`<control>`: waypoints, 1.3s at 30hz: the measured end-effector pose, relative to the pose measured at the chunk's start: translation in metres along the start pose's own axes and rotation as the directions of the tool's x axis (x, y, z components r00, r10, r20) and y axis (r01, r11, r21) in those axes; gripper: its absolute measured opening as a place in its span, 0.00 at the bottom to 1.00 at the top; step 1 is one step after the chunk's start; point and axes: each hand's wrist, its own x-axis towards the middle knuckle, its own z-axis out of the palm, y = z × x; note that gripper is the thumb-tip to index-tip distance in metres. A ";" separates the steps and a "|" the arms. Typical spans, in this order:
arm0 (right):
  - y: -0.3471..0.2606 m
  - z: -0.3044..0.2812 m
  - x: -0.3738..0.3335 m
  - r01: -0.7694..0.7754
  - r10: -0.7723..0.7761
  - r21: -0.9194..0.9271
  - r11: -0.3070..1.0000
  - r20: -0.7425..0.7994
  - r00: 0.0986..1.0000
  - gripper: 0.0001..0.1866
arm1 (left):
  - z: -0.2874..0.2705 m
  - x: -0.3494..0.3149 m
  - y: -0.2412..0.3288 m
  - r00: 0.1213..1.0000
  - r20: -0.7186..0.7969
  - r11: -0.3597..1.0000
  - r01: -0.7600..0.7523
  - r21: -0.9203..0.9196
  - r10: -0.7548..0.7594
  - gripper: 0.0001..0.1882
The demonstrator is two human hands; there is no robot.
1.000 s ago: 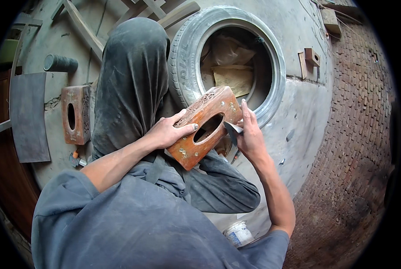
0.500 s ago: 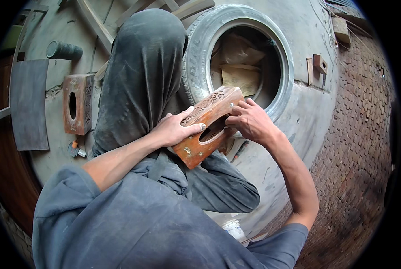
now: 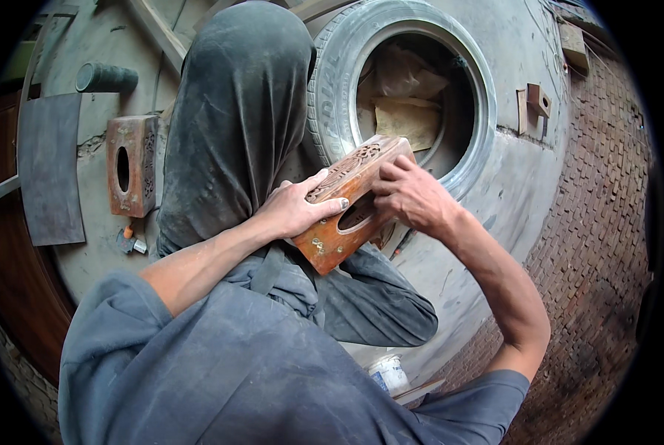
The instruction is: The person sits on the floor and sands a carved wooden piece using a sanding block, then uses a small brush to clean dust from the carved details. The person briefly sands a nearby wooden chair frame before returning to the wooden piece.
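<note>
Panel [image 3: 50, 170], grey, far left. Left hand [image 3: 291, 211] clamped on carved wooden tissue-box cover [image 3: 352, 194], thumb on slotted face, fingers over carved side. Cover above lap, tilted, slot toward camera, long axis lower left to upper right. Orange-brown face, small pale inlays; carved side paler, dusty. Right hand [image 3: 413, 194] curled at upper-right end; can't tell if pinching anything. Tire [image 3: 480, 156] beyond.
</note>
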 end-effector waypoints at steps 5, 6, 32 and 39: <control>-0.011 0.001 0.003 -0.003 0.001 0.094 0.996 0.018 1.000 0.07 | 0.001 -0.001 -0.001 1.000 -0.011 1.000 0.018 0.012 -0.018 0.54; -0.005 0.003 0.001 -0.039 0.042 0.123 0.992 -0.025 0.999 0.07 | 0.002 -0.001 0.000 1.000 -0.022 0.999 -0.005 0.035 0.005 0.53; 0.006 0.009 -0.009 -0.096 0.121 0.156 0.983 -0.159 0.980 0.04 | -0.004 -0.004 0.007 1.000 0.015 0.999 0.011 0.042 -0.012 0.50; 0.004 0.010 -0.010 -0.111 0.118 0.091 0.990 -0.083 0.990 0.05 | -0.004 -0.002 0.007 1.000 0.023 0.999 0.008 0.033 -0.009 0.49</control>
